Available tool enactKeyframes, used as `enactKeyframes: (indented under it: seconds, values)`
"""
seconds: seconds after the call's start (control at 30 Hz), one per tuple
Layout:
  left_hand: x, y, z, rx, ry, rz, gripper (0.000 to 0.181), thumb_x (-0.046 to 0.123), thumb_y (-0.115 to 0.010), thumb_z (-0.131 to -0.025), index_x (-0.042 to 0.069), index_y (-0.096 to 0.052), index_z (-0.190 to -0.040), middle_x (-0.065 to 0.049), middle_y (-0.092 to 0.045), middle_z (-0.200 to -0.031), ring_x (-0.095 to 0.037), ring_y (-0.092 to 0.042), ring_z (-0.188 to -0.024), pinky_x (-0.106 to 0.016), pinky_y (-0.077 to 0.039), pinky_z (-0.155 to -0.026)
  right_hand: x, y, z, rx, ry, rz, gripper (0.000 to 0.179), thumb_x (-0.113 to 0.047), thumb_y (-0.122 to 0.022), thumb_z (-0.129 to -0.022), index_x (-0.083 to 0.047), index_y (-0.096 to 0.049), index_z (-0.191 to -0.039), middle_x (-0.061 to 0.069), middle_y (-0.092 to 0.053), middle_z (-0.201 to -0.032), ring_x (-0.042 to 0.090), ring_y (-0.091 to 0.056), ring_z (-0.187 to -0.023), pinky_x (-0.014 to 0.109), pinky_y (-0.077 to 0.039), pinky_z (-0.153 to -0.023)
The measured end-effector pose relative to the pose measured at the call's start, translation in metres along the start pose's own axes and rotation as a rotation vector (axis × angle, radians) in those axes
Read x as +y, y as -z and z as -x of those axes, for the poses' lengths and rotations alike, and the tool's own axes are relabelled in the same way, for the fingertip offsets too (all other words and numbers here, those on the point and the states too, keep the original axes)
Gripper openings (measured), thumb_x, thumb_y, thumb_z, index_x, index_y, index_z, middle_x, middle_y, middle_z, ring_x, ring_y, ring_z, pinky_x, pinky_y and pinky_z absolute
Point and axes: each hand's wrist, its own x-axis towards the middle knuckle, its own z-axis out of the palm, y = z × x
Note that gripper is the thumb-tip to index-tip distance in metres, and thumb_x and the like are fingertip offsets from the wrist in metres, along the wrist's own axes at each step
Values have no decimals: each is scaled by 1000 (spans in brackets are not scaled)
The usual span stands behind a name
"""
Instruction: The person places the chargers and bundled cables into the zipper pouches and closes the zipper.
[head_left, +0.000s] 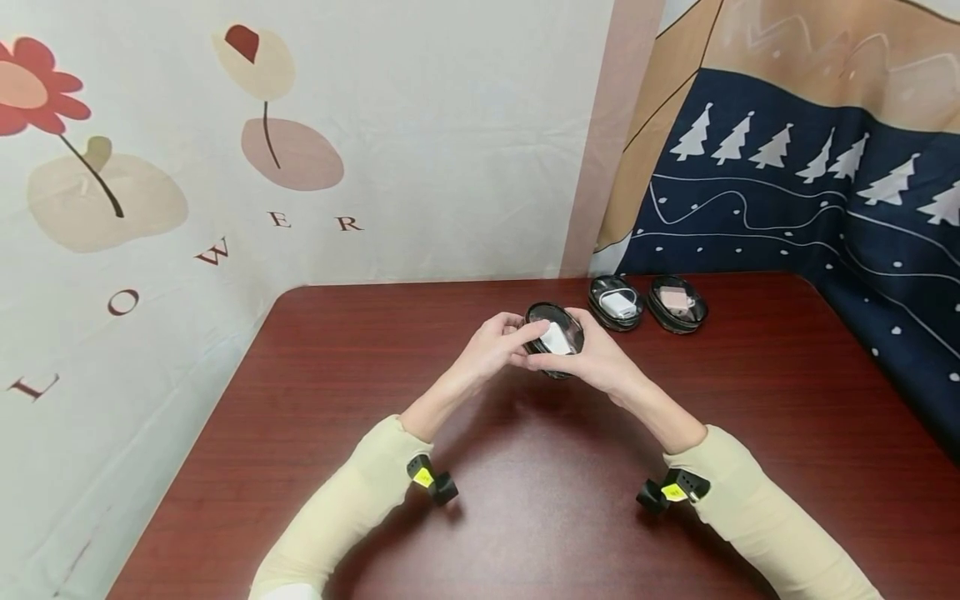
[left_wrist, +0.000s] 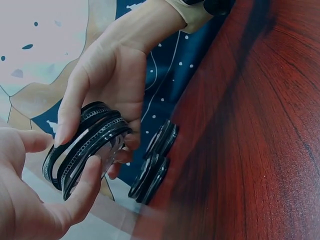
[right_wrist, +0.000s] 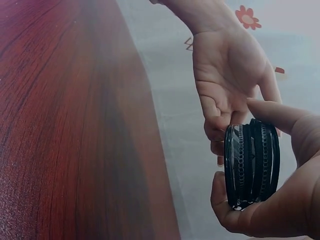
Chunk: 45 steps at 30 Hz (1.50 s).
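Note:
Both hands hold a round black zip case (head_left: 573, 327) above the table's far half, its clear window tilted toward me and a white item (head_left: 557, 340) showing inside. My left hand (head_left: 491, 348) pinches the left side, thumb over the window and fingers below. Around the right side curls my right hand (head_left: 600, 358), thumb along the near edge. In the left wrist view, the zip teeth (left_wrist: 95, 142) of the two halves stand apart, with a gap between them along the visible edge. The right wrist view shows the case's side edge (right_wrist: 252, 165) between the right thumb and fingers.
Two similar round cases lie at the table's back edge, right of the hands: one with a white item and cable (head_left: 617, 302), the other with a pinkish item (head_left: 677, 304). The dark red wooden table (head_left: 360, 350) meets printed cloth hangings (head_left: 450, 167) behind.

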Motion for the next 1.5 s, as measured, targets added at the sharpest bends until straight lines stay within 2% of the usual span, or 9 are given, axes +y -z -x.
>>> enactKeyframes:
  seconds: [0.23,0.43,0.7,0.8,0.97,1.13,1.27,1.37,1.5]
  values:
    - [-3,-2,-3,23,8,-18,48,31,-77,-88,-2,-56,-114,-8,-69,-91,-14,-66,-70,-26,-53,-74,-1,-2,1,-3,64,64,85,-18,-89,-77,-6,-39,-144,11,-49,-139,27,-52,-122,41,-46,-101]
    - [-5,-2,-10,-23,29,46,28,23,-79,-86,1,-64,-94,-1,-66,-79,-11,-62,-71,-28,-56,-66,-1,-2,0,-36,127,186,86,-21,-90,-76,-7,-40,-144,11,-51,-138,27,-51,-122,44,-45,-101]
    - [-8,3,-13,-117,91,153,22,13,-76,-87,-1,-65,-100,-3,-68,-81,-14,-66,-70,-34,-60,-70,-3,1,-1,-107,244,232,85,-17,-91,-73,-5,-44,-144,11,-56,-133,25,-53,-117,44,-45,-99]
    - [-8,6,-13,-148,116,181,23,12,-74,-87,-2,-66,-104,-4,-70,-82,-15,-68,-71,-34,-59,-72,-4,2,0,-123,232,241,88,-18,-92,-72,-6,-43,-144,11,-55,-134,25,-51,-119,45,-43,-101]
    - [-7,7,-10,-156,121,250,15,9,-72,-88,0,-67,-98,-4,-71,-78,-15,-69,-68,-32,-59,-69,-4,7,2,-143,172,230,92,-25,-90,-76,-16,-38,-151,8,-47,-143,25,-46,-126,45,-42,-103]
    - [-4,13,-10,-141,126,311,13,7,-70,-90,-1,-66,-99,-6,-71,-77,-15,-69,-63,-29,-57,-61,0,19,7,-147,162,176,71,-27,-74,-94,-17,-36,-153,11,-47,-143,29,-52,-119,44,-51,-93]
    - [-2,20,-10,-129,123,329,14,7,-69,-92,-2,-65,-103,-7,-72,-78,-17,-69,-64,-30,-58,-61,6,29,10,-168,229,74,47,-16,-54,-106,-5,-40,-150,21,-55,-120,36,-60,-94,41,-56,-80]
    - [-1,23,-9,-129,121,348,14,6,-68,-93,-2,-65,-104,-7,-72,-79,-17,-69,-64,-31,-58,-62,8,33,11,-145,253,68,38,-12,-50,-107,0,-49,-143,23,-60,-104,31,-64,-84,37,-56,-79]
    - [0,25,-7,-130,121,375,13,5,-67,-93,-1,-64,-104,-7,-72,-79,-17,-69,-65,-31,-58,-63,9,35,12,-95,279,123,32,-6,-59,-101,5,-58,-132,20,-67,-105,18,-67,-83,35,-57,-77]
